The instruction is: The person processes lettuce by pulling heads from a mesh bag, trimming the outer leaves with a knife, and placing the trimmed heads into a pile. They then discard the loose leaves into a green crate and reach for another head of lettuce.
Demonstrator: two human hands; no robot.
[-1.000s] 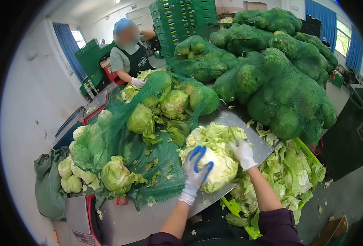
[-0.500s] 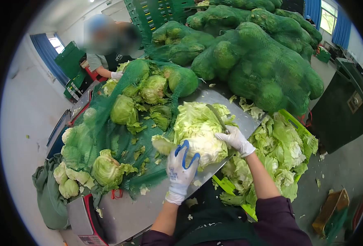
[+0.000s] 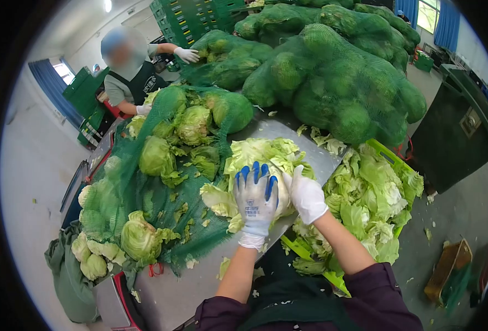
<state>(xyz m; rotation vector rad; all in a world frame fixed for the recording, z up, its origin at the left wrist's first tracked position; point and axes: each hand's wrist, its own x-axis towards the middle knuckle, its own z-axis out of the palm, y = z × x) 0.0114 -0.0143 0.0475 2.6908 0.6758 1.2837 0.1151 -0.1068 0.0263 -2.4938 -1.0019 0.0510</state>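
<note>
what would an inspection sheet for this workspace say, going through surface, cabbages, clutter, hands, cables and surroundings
Surface: grey table, scattered with leaf scraps.
Cabbages: one pale cabbage head between the hands; others lie on and under green mesh.
Clutter: loose leaves heaped in a lime-green crate; more scraps on the floor.
Hands: left hand, blue-tipped glove, spread on the head; right hand, white-gloved, at its right side, grip unclear.
Cables: nothing seen.
Surroundings: filled mesh bags, stacked green crates, a co-worker, a dark green bin.
</note>
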